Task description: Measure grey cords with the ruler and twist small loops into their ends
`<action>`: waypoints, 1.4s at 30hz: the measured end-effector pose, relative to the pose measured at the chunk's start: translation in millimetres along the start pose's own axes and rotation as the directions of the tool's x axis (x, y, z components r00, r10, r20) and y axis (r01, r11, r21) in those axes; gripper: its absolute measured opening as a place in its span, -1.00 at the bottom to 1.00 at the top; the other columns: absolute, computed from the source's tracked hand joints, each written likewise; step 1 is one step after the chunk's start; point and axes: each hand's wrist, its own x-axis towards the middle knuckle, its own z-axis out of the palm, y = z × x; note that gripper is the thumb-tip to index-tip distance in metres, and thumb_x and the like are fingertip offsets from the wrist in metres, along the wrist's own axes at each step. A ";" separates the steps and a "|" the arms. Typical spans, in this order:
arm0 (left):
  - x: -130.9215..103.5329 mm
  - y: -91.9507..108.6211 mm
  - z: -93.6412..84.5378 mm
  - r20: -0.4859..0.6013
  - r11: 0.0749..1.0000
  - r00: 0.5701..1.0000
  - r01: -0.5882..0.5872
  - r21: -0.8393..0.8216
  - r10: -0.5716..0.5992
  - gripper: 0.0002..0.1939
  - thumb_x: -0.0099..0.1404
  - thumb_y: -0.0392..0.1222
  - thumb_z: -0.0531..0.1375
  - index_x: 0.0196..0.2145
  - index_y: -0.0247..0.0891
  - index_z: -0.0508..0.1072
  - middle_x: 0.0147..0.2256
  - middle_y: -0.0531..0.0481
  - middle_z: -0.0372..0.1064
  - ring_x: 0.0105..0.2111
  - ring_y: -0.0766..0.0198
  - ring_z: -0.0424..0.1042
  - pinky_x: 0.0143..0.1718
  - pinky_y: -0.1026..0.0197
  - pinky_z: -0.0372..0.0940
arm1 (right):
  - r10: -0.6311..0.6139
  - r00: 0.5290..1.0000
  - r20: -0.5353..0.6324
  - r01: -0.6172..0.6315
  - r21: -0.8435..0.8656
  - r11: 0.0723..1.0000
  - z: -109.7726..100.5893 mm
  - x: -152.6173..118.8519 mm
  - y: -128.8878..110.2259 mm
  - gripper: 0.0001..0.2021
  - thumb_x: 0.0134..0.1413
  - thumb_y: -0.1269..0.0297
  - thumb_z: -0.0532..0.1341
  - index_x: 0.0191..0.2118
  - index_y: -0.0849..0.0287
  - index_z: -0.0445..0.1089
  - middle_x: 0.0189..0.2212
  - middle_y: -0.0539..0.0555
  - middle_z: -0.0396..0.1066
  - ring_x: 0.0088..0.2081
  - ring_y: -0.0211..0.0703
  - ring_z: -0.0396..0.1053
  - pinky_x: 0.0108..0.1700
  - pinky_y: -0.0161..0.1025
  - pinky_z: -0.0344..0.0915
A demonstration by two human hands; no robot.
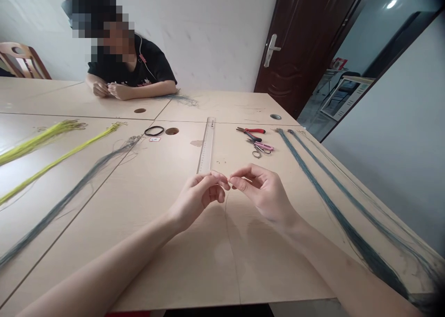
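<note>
My left hand (pixel 206 189) and my right hand (pixel 260 187) meet fingertip to fingertip above the table. Both are pinched closed around one end of a thin thread (pixel 226 224). Something tiny sits at the fingertips, too small to name. From there the thread hangs down and runs across the tabletop to the near edge. Just beyond my left hand lies a clear ruler (pixel 207 143). Past my right hand are scissors (pixel 257 149), a pink-handled tool (pixel 264 146) and red-handled pliers (pixel 255 130).
Yellow thread bundles (pixel 59 161) and a grey-blue bundle (pixel 88 178) lie at left. Teal bundles (pixel 323 192) stretch along the right edge. A black band (pixel 154 130) is near a table hole (pixel 172 131). Across the table sits another person (pixel 153 60), hands together.
</note>
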 end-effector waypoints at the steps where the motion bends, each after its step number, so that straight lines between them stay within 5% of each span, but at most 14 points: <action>1: -0.5 0.3 0.9 0.010 1.000 1.000 -0.002 -0.001 0.003 -0.77 0.28 -0.10 0.11 -0.42 -0.31 0.41 -0.43 0.03 0.30 -0.49 0.41 0.25 -0.41 0.32 0.18 | 0.002 1.000 -0.012 -0.002 -0.006 1.000 0.0 -0.3 0.5 -0.90 0.05 0.25 0.27 -0.36 0.16 0.44 -0.45 -0.01 0.45 -0.38 -0.27 0.42 -0.34 -0.34 0.35; 9: -3.5 -2.1 2.8 0.044 0.996 0.999 -0.006 0.095 0.002 -0.81 0.22 -0.14 0.23 -0.40 -0.35 0.48 -0.56 0.04 0.30 -0.47 0.39 0.26 -0.35 0.33 0.18 | -0.040 0.998 -0.038 0.039 -0.025 0.999 3.5 -3.1 3.9 -0.90 0.06 0.25 0.25 -0.35 0.16 0.41 -0.47 0.00 0.42 -0.43 -0.26 0.40 -0.37 -0.29 0.36; 22: -2.1 -1.0 -0.6 -0.045 0.988 0.991 -0.119 0.097 0.124 -0.75 0.29 -0.06 0.12 -0.44 -0.30 0.32 -0.47 0.07 0.28 -0.51 0.43 0.21 -0.42 0.33 0.14 | -0.240 0.970 0.027 0.240 -0.210 0.948 1.8 -6.0 -0.9 -0.87 0.10 0.42 0.17 -0.37 0.12 0.46 -0.29 0.03 0.40 -0.19 -0.17 0.37 -0.09 -0.17 0.30; 35: -3.2 -0.8 1.0 -0.032 0.854 0.980 -0.155 0.496 0.196 -0.66 0.29 0.01 0.10 -0.49 -0.31 0.37 -0.57 0.05 0.26 -0.54 0.37 0.23 -0.51 0.34 0.12 | -0.124 0.991 0.048 0.133 -0.265 0.955 -1.2 -1.3 2.9 -0.92 0.10 0.31 0.22 -0.33 0.12 0.47 -0.34 0.02 0.39 -0.27 -0.23 0.39 -0.20 -0.25 0.38; 42: -6.6 -3.7 0.6 -0.039 0.697 0.937 -0.229 0.680 0.346 -0.82 0.28 -0.17 0.10 -0.44 -0.27 0.37 -0.53 0.06 0.28 -0.51 0.36 0.22 -0.51 0.33 0.07 | -0.044 0.995 0.086 0.072 -0.363 0.929 -3.5 -1.1 1.3 -0.90 0.10 0.31 0.19 -0.36 0.16 0.44 -0.37 0.01 0.41 -0.31 -0.25 0.40 -0.21 -0.26 0.39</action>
